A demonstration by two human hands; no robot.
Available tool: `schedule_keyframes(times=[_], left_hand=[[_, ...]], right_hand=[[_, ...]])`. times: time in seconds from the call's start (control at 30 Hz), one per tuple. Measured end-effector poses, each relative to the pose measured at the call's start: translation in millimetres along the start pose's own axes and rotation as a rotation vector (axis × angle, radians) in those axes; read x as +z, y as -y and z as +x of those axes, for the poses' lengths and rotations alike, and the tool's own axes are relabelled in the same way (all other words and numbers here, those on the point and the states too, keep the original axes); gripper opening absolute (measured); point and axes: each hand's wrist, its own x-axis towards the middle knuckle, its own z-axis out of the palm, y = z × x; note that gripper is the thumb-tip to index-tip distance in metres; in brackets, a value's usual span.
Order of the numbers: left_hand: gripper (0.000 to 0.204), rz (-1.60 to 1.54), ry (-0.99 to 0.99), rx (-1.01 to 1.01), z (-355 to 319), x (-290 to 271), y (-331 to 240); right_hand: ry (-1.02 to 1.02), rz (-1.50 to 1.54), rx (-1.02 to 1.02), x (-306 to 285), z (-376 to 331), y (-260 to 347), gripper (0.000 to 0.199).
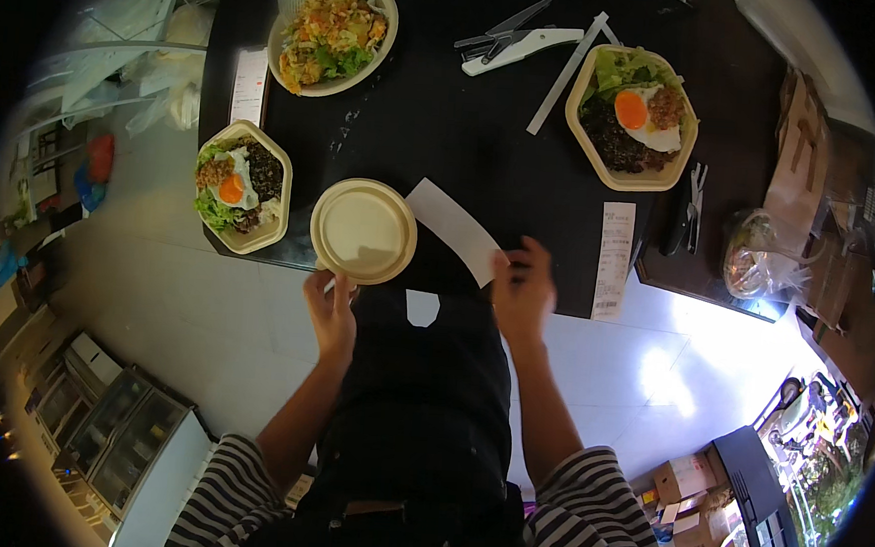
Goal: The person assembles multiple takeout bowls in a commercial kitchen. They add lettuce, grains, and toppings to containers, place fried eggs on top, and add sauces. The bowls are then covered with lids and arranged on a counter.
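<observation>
A round beige paper bowl (364, 231) sits at the table's near edge; whether its pale top is a lid or its inside I cannot tell. My left hand (332, 312) pinches its near rim with thumb and fingers. To its right lies a curved white paper strip (453, 230), one end close to the bowl. At the strip's other end is my right hand (525, 291), thumb and forefinger closed on it and the other fingers curled, slightly blurred. Left of the bowl stands a beige tray (243, 187) with a fried egg, greens and dark shreds.
A similar egg tray (631, 117) and a bowl of topped salad (334, 37) stand farther back. Between them lie a white stapler (521, 51) and a bent paper strip (568, 73). Receipts (614, 261), scissors (697, 204) and a bagged clear container (749, 258) are around the right side.
</observation>
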Motion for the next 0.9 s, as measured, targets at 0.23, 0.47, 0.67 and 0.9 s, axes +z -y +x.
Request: schedule_keyframes(times=[0.23, 0.47, 0.67, 0.9], left_hand=[[0.031, -0.001, 0.327, -0.104, 33, 33, -6], [0.032, -0.203, 0.494, -0.174, 19, 111, -9], [0.039, -0.262, 0.649, -0.15, -39, 51, 0], [0.03, -0.078, 0.615, -0.158, 18, 1, -19]], right_hand=[[-0.101, 0.143, -0.064, -15, -11, -65, 0.019], [-0.287, 0.292, 0.046, -44, -61, -99, 0.021], [-0.281, 0.04, -0.451, 17, -107, -32, 0.013], [0.041, 0.004, -0.69, 86, -89, 33, 0.029]])
